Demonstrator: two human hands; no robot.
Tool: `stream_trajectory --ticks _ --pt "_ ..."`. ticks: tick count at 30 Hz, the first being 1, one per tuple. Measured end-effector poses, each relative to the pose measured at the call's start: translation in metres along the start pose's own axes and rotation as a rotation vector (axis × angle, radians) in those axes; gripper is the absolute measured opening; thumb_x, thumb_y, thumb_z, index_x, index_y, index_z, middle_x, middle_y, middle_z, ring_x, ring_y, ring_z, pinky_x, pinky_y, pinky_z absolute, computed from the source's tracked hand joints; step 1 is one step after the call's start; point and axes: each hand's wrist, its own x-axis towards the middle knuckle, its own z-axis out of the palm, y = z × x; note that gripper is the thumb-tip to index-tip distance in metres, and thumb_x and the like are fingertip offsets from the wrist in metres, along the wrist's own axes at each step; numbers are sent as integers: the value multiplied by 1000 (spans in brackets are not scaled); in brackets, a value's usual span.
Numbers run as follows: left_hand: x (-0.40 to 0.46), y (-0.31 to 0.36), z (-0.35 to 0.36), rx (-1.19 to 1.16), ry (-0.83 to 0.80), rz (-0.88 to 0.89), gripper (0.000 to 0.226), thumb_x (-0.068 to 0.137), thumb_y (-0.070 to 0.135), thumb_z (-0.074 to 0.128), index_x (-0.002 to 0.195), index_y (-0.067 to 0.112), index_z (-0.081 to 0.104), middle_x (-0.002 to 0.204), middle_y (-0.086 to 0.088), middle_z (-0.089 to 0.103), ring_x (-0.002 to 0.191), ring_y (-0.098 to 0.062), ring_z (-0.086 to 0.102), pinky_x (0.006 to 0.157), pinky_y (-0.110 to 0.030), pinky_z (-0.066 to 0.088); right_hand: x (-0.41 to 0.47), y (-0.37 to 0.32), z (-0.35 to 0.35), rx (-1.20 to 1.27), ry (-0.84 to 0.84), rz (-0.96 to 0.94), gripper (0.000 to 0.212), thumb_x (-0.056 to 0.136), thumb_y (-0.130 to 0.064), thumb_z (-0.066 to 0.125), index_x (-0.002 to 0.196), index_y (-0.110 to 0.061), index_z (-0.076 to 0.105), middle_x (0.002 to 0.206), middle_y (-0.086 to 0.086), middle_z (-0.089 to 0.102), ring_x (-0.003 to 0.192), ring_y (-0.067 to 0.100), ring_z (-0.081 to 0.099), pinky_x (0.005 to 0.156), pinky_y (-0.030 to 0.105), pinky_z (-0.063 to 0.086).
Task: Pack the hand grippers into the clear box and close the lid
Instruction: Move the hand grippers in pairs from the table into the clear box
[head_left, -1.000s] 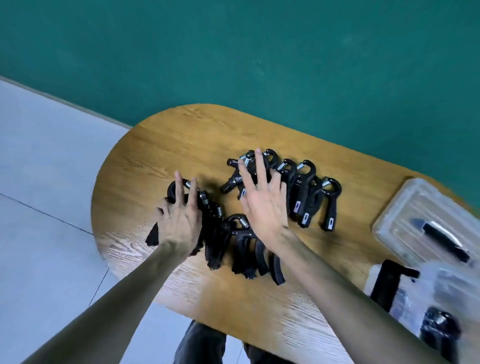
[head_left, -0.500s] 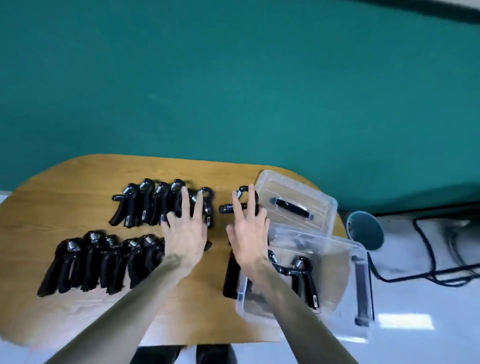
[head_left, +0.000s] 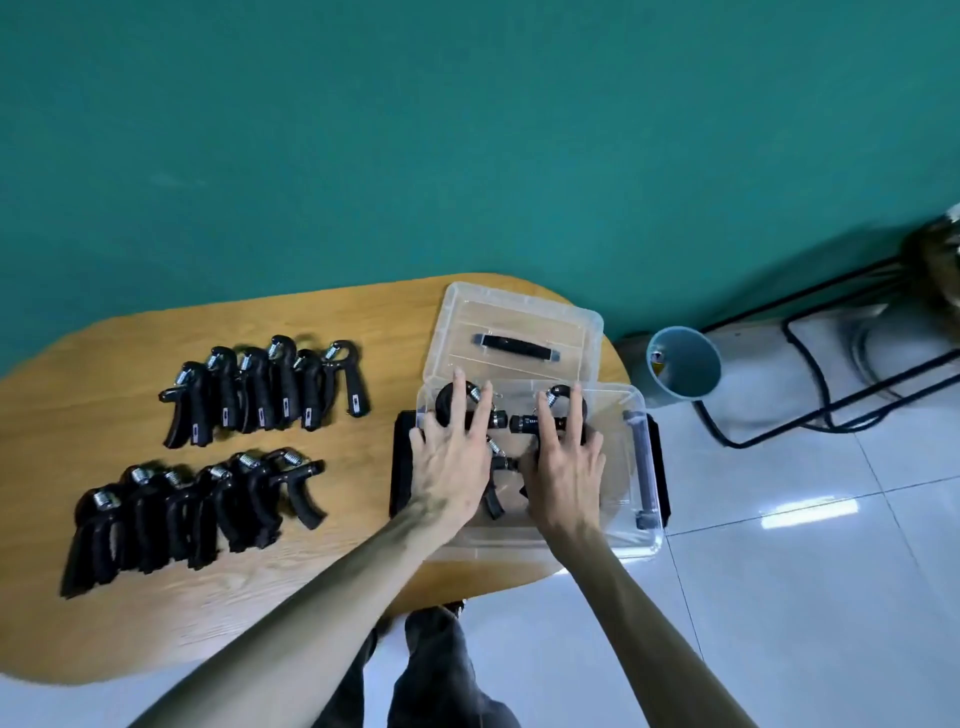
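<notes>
The clear box (head_left: 640, 415) stands open at the right end of the wooden table (head_left: 363, 587), with black latches on its sides. Its clear lid (head_left: 519, 317), with a black handle, lies just behind it. Both my hands are inside the box. My left hand (head_left: 452, 452) lies over one black hand gripper (head_left: 445, 399), and my right hand (head_left: 563, 457) lies over another (head_left: 527, 423), fingers stretched along them. A third gripper (head_left: 493, 496) rests between my hands. Two rows of several grippers lie to the left, a back row (head_left: 265, 389) and a front row (head_left: 192, 509).
The box's right side overhangs the rounded table end. A teal bin (head_left: 683, 364) stands on the white tiled floor beside it, with a black metal frame and cables (head_left: 831, 405) further right. A teal wall runs behind the table. My legs (head_left: 441, 675) show below the table's near edge.
My hands have moved right from the rows of grippers into the clear box, each with a gripper under it. The view has swung right with them.
</notes>
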Motion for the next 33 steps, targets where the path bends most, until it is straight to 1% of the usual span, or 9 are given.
stream_trajectory --ticks 5,9,11,15,18,21,25,28,33 --pt "-9 12 19 -31 -22 92 74 105 20 40 163 28 -5 167 -10 -26 111 -36 45 88 -46 40 -19 25 10 2 -10 28 80 79 -15 65 153 -26 35 167 12 11 94 35 46 80 47 47" --pt "-12 11 33 -23 8 159 82 97 11 52 164 25 6 169 -12 -18 108 -38 46 84 -47 41 -28 37 21 8 -56 55 76 80 -14 68 150 -28 40 166 12 15 94 36 47 80 48 46" --pt "-14 15 37 -27 -11 168 86 94 6 54 163 23 5 169 -12 -20 114 -41 44 87 -51 42 -28 40 24 8 -74 68 75 81 -15 68 150 -28 40 165 13 17 96 37 48 82 50 46" --pt "-13 26 44 -101 -70 91 83 99 12 53 164 23 3 168 -12 -21 125 -46 41 95 -58 43 -25 45 27 0 -85 72 77 82 -15 69 152 -25 38 165 15 15 97 37 47 85 52 44" --pt "-6 25 55 -58 -117 71 83 98 12 52 164 24 3 168 -14 -21 122 -46 44 92 -54 43 -19 52 31 -43 -124 71 83 80 -12 72 153 -27 35 166 14 12 96 37 48 84 49 45" --pt "2 22 67 -3 -170 47 79 101 13 43 163 24 -4 165 -16 -27 113 -39 47 87 -46 40 -10 58 40 -30 -184 44 76 85 -18 68 153 -29 35 166 14 10 97 38 49 85 49 45" --pt "9 22 86 0 -179 -3 80 99 14 48 164 24 2 168 -19 -17 107 -38 49 81 -45 41 2 64 61 -40 -235 29 76 85 -18 66 153 -28 34 166 15 10 97 39 49 85 53 48" --pt "11 22 100 -13 -243 -47 80 100 14 48 164 25 -1 167 -18 -21 110 -36 47 87 -47 40 8 68 75 -43 -289 2 77 83 -17 63 153 -27 32 166 17 8 100 40 49 90 57 45" --pt "19 21 116 -28 -262 -106 76 102 18 46 164 24 2 168 -18 -18 112 -38 49 91 -51 41 17 72 89 -50 -358 -7 77 87 -19 58 156 -27 26 167 15 1 104 38 45 89 50 39"
